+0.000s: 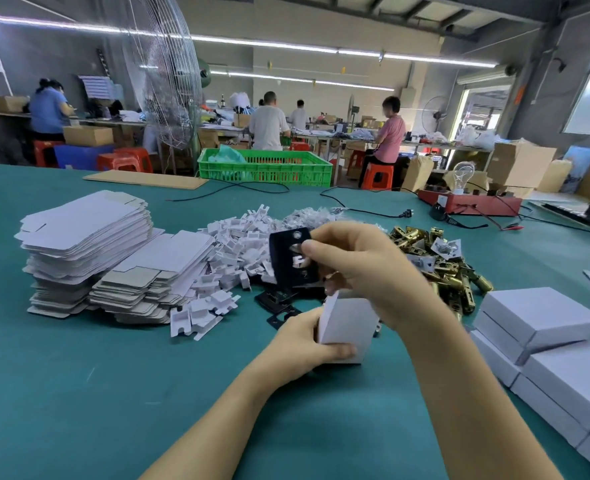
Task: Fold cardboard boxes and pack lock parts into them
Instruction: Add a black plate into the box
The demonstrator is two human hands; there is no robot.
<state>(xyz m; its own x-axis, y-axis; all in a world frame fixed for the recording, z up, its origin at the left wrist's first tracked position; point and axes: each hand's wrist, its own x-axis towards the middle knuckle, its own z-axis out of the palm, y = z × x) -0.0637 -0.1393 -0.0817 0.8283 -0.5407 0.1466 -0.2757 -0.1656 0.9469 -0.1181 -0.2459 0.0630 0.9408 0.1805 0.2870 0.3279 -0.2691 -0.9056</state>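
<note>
My left hand grips a small white folded box standing upright on the green table, its top flap raised. Just above the box, my right hand pinches a black lock plate with holes and a silvery part on it. More black plates lie on the table behind the box. A heap of brass lock latches sits to the right of my right hand. White plastic inserts are piled to the left of the plates.
Two stacks of flat white box blanks stand at the left. Closed white boxes are stacked at the right edge. A green crate, cables and a red tester with a bulb lie farther back. Seated people work at benches beyond.
</note>
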